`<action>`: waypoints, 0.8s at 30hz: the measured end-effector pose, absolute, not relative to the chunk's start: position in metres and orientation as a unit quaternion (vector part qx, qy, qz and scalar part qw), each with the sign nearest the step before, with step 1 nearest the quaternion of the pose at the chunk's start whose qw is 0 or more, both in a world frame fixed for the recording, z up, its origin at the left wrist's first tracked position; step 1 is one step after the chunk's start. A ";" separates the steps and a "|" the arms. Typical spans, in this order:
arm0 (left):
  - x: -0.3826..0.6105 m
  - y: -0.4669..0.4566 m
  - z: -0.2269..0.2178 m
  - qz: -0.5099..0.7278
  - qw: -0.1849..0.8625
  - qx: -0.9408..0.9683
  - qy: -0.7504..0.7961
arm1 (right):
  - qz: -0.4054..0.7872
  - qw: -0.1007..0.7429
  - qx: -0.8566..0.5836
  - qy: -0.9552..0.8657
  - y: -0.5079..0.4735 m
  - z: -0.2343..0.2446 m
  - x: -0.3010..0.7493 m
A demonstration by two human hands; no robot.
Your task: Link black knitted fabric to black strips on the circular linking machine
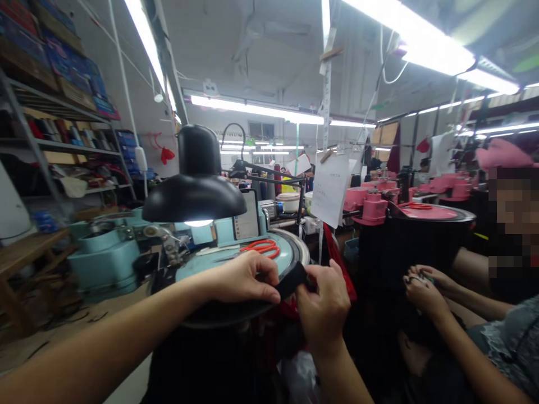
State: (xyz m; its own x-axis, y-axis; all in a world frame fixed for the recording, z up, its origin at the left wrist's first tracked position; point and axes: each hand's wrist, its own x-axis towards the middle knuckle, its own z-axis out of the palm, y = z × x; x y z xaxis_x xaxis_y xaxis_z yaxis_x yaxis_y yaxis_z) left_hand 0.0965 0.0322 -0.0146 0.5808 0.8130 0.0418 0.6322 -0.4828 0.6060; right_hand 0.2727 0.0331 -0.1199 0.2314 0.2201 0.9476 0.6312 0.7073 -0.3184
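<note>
At far left, a metal shelving rack (63,143) holds boxes and spools of thread, with a wooden bench (29,252) below it and nearer to me. To the right of the bench stands the teal body of a circular linking machine (103,261). Its round dial (286,252) extends toward my hands. A black desk lamp (193,196) hangs lit above the machine, and a phone (246,216) stands upright behind the dial. Red-handled scissors (261,248) lie on the dial's top surface, just beyond my hands.

My left hand (240,278) is at the near edge of the dial. Its fingers (263,275) are pressed together and curled, pinching the left end of the black fabric band (292,280). My right hand (322,306) grips the band's right end, with its fingers (330,286) pressed together. The band spans the short gap between my hands, just above the dial's near edge; its exact contact with the dial cannot be determined.

To the right, a red fabric strip (339,261) hangs beside a paper sheet (330,188). Farther right, pink machine heads (374,207) stand in a row. At near right, a co-worker's hands (423,289) are close together, apart from mine, working on a small item that cannot be identified.
</note>
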 end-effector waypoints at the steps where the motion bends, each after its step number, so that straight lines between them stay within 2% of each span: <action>1: 0.097 0.032 -0.016 0.163 0.272 0.847 0.426 | -0.147 0.712 -0.369 -0.580 0.034 -0.119 0.271; 3: 0.097 0.031 -0.017 0.170 0.279 0.844 0.426 | -0.110 0.724 -0.384 -0.562 0.033 -0.118 0.271; 5: 0.097 0.030 -0.016 0.183 0.295 0.833 0.431 | -0.016 0.718 -0.387 -0.578 0.028 -0.116 0.273; 9: 0.091 0.031 -0.005 0.148 0.310 0.828 0.443 | 0.214 0.634 -0.372 -0.643 0.015 -0.110 0.284; 13: 0.081 0.033 0.004 0.030 0.338 0.839 0.425 | 0.288 0.592 -0.360 -0.661 0.014 -0.104 0.296; 19: 0.089 0.033 -0.010 0.118 0.345 0.818 0.444 | 0.435 0.620 -0.353 -0.549 0.019 -0.121 0.307; 24: 0.094 0.037 -0.015 0.133 0.349 0.817 0.439 | 0.491 0.647 -0.338 -0.476 0.016 -0.148 0.311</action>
